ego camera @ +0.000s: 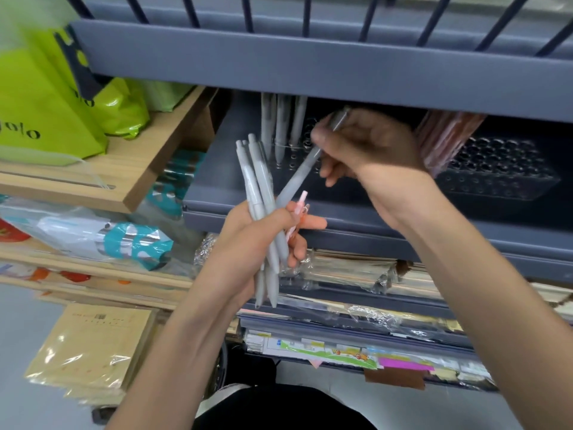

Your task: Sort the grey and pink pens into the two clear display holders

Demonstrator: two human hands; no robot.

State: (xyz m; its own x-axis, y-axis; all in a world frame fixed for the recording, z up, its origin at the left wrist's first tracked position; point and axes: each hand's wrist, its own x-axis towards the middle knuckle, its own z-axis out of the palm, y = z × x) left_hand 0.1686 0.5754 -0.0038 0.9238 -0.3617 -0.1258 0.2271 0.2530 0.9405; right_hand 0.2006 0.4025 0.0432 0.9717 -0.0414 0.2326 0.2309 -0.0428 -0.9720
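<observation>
Head view. Green glossy bag (46,119), upper left; dark lettering reads partly "olo". Left hand (263,234), centre, grips a bundle of matte grey pens (257,187) plus one pink pen (300,206). Right hand (366,150) pinches a single grey pen (305,169), tilted, in front of the left clear holder (296,148) on the grey-blue shelf (223,181). Blurred pinkish pens (446,138) stand in the right clear holder (502,175)

At ten o'clock the green bag (46,119) bears "olo" in dark letters — small print on the kraft pad (93,346) at seven is unreadable

On the shelf (223,172), the left holder (293,148) holds pens (280,125), the right holder (496,172) beside it.
</observation>
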